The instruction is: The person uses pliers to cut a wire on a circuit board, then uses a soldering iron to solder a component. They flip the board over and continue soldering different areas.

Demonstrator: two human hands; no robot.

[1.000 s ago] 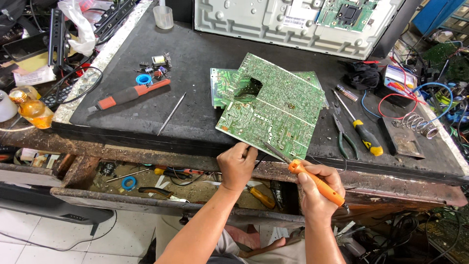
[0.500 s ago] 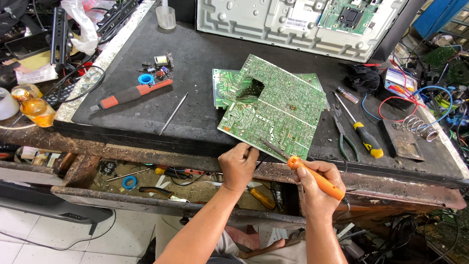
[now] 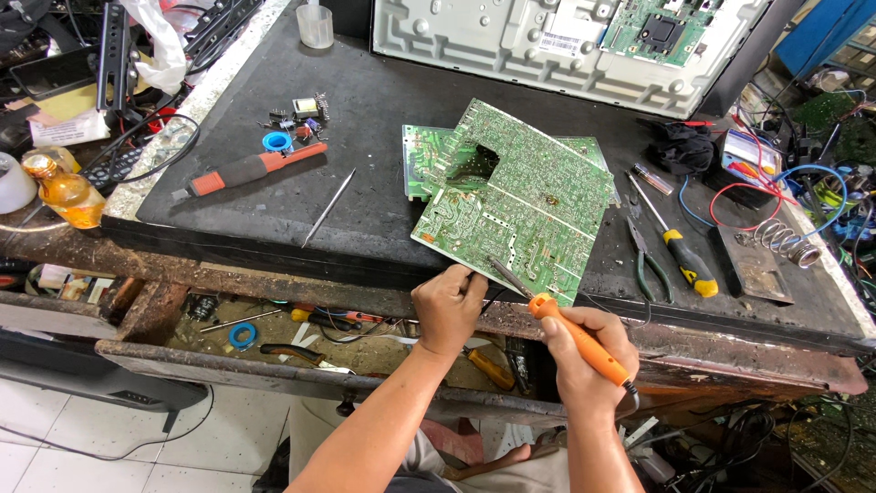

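A green circuit board (image 3: 525,205) lies solder side up on the black bench mat (image 3: 383,146), over a second green board (image 3: 422,164). My right hand (image 3: 584,351) grips an orange-handled soldering iron (image 3: 575,333), its metal tip near the board's front edge. My left hand (image 3: 447,306) is closed at that same front edge, fingers pinched near the iron's tip; what it pinches is too small to tell.
A red and black tool (image 3: 246,171) and a thin metal rod (image 3: 328,207) lie left of the boards. A yellow-handled screwdriver (image 3: 675,246), pliers (image 3: 648,265) and a coiled iron stand (image 3: 780,239) sit on the right. A grey metal panel (image 3: 547,41) stands behind. An open drawer of tools (image 3: 301,333) is below.
Both hands stay at the board's front edge. The view has shifted slightly, and the iron's tip has edged a little closer to my left hand's fingers.
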